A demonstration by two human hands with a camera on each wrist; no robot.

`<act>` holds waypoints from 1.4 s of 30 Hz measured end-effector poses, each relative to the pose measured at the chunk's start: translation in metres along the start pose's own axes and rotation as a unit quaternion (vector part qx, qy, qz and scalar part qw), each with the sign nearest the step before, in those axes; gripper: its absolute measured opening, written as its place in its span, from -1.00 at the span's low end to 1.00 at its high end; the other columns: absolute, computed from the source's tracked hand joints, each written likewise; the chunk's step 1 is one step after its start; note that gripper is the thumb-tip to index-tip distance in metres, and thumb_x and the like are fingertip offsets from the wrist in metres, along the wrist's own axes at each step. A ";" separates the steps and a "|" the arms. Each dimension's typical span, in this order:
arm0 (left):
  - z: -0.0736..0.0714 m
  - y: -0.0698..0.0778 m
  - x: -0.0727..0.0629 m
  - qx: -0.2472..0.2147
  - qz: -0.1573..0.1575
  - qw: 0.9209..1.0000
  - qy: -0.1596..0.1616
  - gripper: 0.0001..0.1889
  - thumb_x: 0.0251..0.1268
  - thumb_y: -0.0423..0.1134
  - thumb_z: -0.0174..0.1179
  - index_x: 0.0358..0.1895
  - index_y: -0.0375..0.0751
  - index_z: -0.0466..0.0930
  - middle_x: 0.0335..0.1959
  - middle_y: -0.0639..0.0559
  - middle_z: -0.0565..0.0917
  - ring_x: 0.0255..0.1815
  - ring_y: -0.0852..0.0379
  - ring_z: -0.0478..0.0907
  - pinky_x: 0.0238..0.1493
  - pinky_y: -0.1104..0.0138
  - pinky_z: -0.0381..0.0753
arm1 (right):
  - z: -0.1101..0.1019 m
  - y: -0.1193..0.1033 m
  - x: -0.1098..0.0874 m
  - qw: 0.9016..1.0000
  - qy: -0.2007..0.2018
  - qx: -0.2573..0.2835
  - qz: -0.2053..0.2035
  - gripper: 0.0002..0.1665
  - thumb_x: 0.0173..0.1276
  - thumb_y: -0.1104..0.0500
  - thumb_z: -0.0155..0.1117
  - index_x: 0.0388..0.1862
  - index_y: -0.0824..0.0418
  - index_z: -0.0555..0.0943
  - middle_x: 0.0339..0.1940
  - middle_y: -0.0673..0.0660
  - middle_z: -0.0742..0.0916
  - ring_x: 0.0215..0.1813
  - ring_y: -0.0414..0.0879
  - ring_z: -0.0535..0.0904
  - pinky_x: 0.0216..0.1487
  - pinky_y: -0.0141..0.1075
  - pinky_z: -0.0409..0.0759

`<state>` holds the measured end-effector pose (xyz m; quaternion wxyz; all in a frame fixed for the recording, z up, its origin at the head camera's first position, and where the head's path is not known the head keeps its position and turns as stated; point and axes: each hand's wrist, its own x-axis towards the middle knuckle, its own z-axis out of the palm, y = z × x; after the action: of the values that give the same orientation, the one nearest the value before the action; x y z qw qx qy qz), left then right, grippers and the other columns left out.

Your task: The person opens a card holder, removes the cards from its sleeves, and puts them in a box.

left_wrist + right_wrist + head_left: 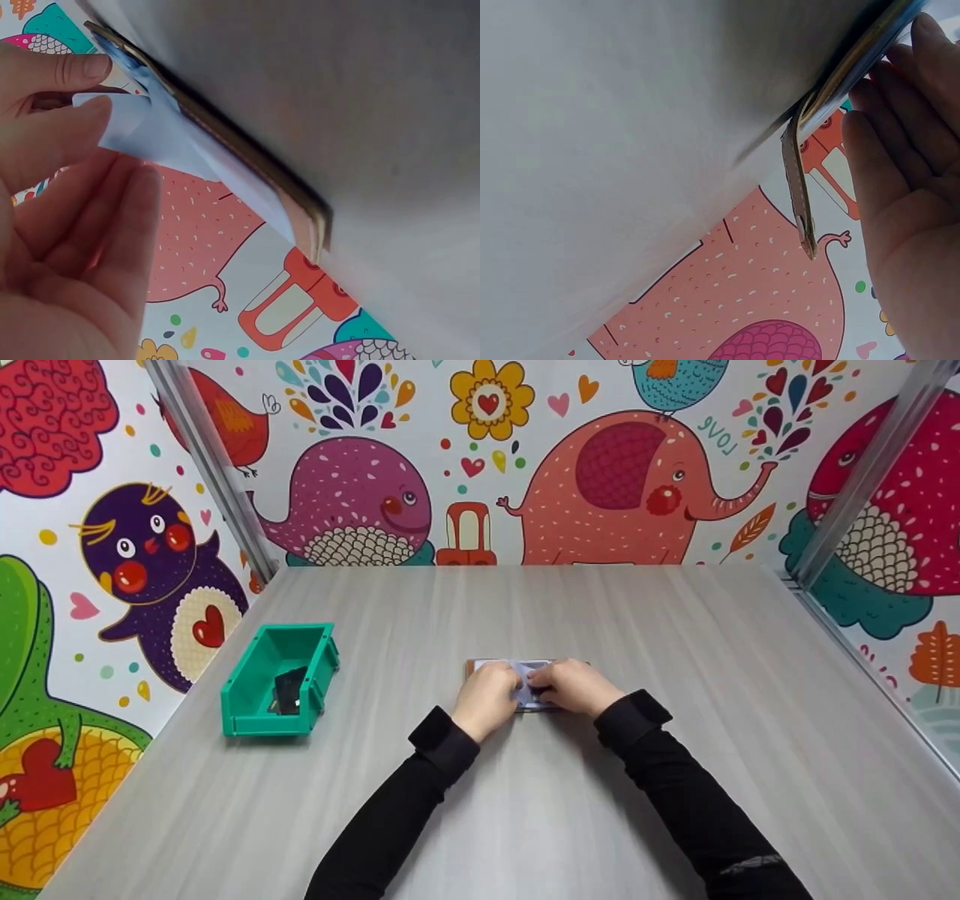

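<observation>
A brown-edged card holder (pixel 470 666) with whitish see-through sleeves lies open on the table, mostly covered by both hands. My left hand (pixel 486 697) pinches a raised clear sleeve (pixel 161 135) between thumb and forefinger; its other fingers bend loosely below. From the other side, my right hand (pixel 579 687) curls its thumb and forefinger at the sleeves, holding the holder there. What lies between its fingertips is hidden. A short brown strap (pixel 799 187) with a metal snap sticks out from the holder in the right wrist view.
A green open-front bin (pixel 266 726) stands on the left of the table, with several dark flat cards (pixel 289 690) inside. Cartoon-printed walls (pixel 487 472) border the back and sides of the pale wood-grain table (pixel 420 607). Metal posts rise at the back corners.
</observation>
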<state>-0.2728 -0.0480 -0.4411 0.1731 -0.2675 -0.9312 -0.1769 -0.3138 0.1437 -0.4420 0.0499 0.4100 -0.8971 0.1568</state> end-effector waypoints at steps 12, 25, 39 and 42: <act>0.004 0.001 -0.001 0.035 0.033 0.997 0.055 -0.77 -0.10 -0.53 0.32 -0.74 -0.19 0.58 -0.64 0.01 0.60 -0.53 0.01 0.61 -0.43 0.18 0.56 | 0.002 0.004 0.001 1.000 0.006 -0.004 -0.023 -0.71 0.16 0.36 0.46 -0.09 0.25 0.76 -0.13 0.16 0.78 -0.07 0.06 0.70 -0.04 -0.12 0.62; 0.004 0.003 -0.001 0.034 0.019 0.998 0.055 -0.82 -0.12 -0.53 0.34 -0.69 -0.22 0.64 -0.62 -0.01 0.64 -0.53 0.00 0.62 -0.43 0.18 0.57 | 0.002 0.006 0.000 1.000 0.011 0.016 -0.021 -0.71 0.15 0.42 0.42 -0.11 0.27 0.75 -0.18 0.12 0.78 -0.15 -0.02 0.69 -0.12 -0.15 0.62; 0.006 0.006 -0.003 0.047 0.007 0.996 0.079 -0.79 -0.09 -0.55 0.28 -0.69 -0.23 0.51 -0.62 -0.07 0.60 -0.53 -0.05 0.60 -0.46 0.13 0.54 | -0.007 0.009 -0.001 0.995 0.097 0.018 0.019 -0.72 0.16 0.46 0.41 -0.10 0.38 0.73 -0.12 0.24 0.77 -0.02 0.15 0.68 0.03 -0.02 0.59; 0.006 0.006 -0.003 0.038 -0.011 0.995 0.087 -0.81 -0.02 -0.53 0.28 -0.64 -0.24 0.52 -0.58 -0.09 0.63 -0.51 -0.05 0.62 -0.45 0.12 0.55 | -0.007 0.009 -0.001 0.995 0.091 0.016 0.028 -0.72 0.16 0.47 0.41 -0.10 0.38 0.73 -0.14 0.24 0.77 -0.03 0.14 0.68 0.03 -0.03 0.60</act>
<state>-0.2678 -0.0419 -0.4464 0.2616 -0.2343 -0.9215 -0.1659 -0.3201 0.1527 -0.4377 0.1205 0.3699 -0.8972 0.2090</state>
